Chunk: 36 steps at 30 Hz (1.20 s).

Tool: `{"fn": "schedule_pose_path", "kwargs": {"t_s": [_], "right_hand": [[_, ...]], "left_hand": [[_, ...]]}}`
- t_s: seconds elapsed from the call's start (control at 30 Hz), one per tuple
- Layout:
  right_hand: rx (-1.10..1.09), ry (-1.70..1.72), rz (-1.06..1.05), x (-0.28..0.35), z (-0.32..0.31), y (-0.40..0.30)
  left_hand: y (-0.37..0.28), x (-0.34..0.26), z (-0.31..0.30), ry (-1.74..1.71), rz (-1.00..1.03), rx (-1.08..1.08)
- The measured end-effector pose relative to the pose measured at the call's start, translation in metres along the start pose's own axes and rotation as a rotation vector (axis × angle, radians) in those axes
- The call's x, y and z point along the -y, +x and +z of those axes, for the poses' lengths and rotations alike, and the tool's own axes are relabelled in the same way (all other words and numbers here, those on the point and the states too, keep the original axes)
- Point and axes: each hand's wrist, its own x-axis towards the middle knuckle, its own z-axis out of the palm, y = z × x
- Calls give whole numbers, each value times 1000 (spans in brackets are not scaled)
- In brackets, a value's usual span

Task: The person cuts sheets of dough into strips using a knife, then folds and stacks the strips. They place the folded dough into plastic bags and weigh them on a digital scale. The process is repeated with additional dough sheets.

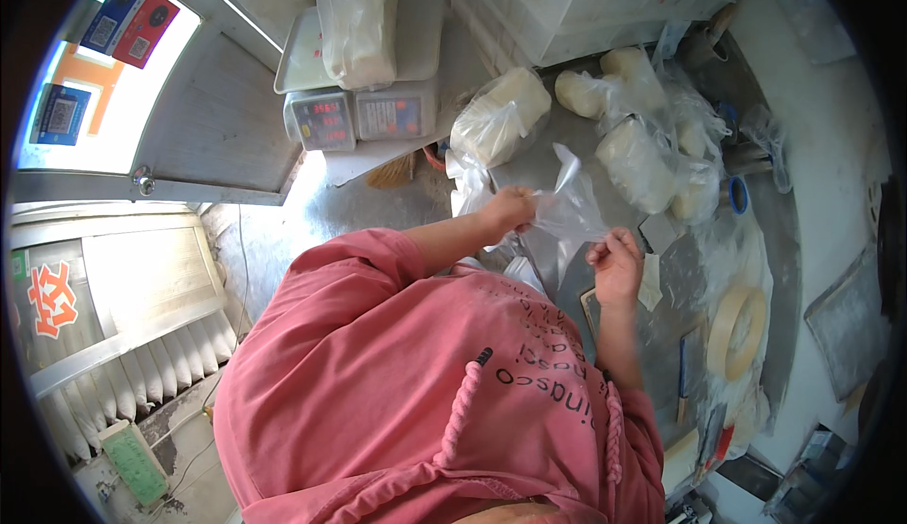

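Pinched in my left hand [514, 208] is one side of a thin clear plastic bag [575, 201]. My right hand [616, 262] grips the opposite edge, so the film is stretched between the two hands, above a grey worktop [538, 152]. I cannot see anything inside this bag. Just beyond my left hand lies a large pale block, possibly dough, in a clear bag [502, 116]. Several more bagged pale lumps [638, 162] rest farther right. Loose white plastic bags [471, 187] hang at the worktop's edge, beside my left hand.
Two digital scales [322, 120] stand at the upper left, with a bagged pale block [360, 28] on top. Stacked translucent plastic bins [545, 14] rise at the back. A tape roll [737, 332] and blue-rimmed cup [737, 194] sit right. A door [212, 99] is at left.
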Motion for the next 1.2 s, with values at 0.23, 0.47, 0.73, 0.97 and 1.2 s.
{"fn": "schedule_pose_path", "kwargs": {"t_s": [0.23,0.47,0.73,0.97,1.2], "right_hand": [[361,-642,25,32,18,-4],[453,-1127,-21,96,4,-8],[289,-1197,-846,43,40,-14],[304,-1375,157,-50,-38,58],[-444,-1121,-418,-25,-90,106]], "left_hand": [[-29,-29,16,1314,1221,-620],[-20,-62,-3,1080,1038,-524],[-28,-47,38,656,871,-253],[-34,-80,8,-609,366,9],[-57,-53,5,187,194,160]]}}
